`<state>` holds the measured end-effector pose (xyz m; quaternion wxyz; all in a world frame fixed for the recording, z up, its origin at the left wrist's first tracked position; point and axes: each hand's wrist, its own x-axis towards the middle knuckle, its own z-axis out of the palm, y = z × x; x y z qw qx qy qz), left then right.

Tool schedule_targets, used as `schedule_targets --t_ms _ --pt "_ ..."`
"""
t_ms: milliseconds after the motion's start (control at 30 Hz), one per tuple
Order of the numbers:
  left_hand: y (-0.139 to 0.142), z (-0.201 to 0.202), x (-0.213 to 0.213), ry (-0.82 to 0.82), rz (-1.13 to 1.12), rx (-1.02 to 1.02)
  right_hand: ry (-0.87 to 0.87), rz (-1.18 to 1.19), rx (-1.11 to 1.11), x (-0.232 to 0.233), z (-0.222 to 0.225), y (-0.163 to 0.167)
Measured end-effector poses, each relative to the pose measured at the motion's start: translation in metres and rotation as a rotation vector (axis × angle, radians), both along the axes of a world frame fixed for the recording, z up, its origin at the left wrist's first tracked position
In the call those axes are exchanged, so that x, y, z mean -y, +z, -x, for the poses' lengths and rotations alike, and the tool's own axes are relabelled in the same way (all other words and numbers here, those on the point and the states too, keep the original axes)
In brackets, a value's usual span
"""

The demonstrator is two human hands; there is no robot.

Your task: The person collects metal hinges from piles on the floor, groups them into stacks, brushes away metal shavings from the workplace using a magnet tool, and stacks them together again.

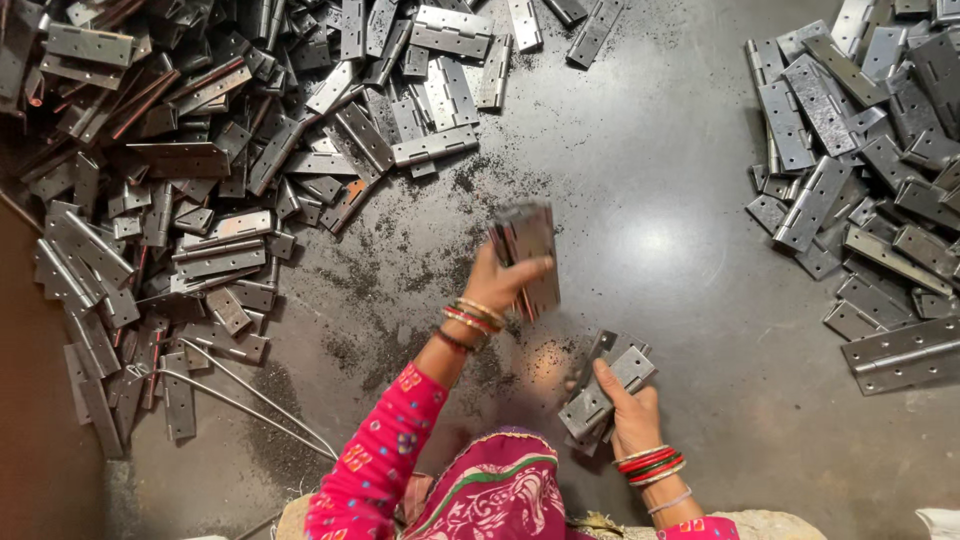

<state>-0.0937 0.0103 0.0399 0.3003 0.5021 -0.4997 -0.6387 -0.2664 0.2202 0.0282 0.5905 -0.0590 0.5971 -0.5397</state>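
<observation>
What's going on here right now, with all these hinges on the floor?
A person sits on a dark floor among metal hinges. The left hand holds up a small stack of hinges, blurred. The right hand grips another hinge bundle low by the floor. A big hinge heap lies to the left, a second pile to the right. Bent wire rods lie by the big heap.
</observation>
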Motion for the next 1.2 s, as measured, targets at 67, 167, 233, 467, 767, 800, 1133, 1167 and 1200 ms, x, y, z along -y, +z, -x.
schedule_targets --t_ms 67,167,233,467,767,800,1133,1167,1200 --pt "-0.003 -0.007 -0.039 -0.137 -0.079 -0.067 -0.033 0.109 -0.058 0.001 0.002 -0.007" --pt "-0.005 -0.008 -0.104 -0.256 -0.063 -0.143 0.019 0.124 0.018 0.002 0.002 -0.011" --pt "0.003 -0.009 -0.12 -0.277 -0.048 -0.157 0.127 0.142 -0.119 0.001 0.001 -0.004" --pt "0.07 -0.044 -0.155 -0.275 0.313 -0.286 0.251 0.59 -0.324 -0.024 -0.003 0.068" --pt "0.016 -0.039 -0.151 -0.303 0.613 -0.086 0.657 0.774 -1.078 -0.003 -0.013 0.029" --pt "0.013 -0.042 -0.153 -0.312 0.539 -0.06 0.656 0.683 -0.967 -0.008 -0.016 0.027" --pt "0.11 -0.049 -0.145 -0.411 0.731 0.072 0.514 0.736 -0.971 -0.022 -0.007 0.107" --pt "0.116 -0.051 -0.144 -0.43 0.759 0.098 0.49 0.798 -0.996 -0.022 -0.004 0.114" --pt "0.119 -0.052 -0.145 -0.446 0.79 0.12 0.512 0.783 -0.987 -0.021 -0.003 0.117"
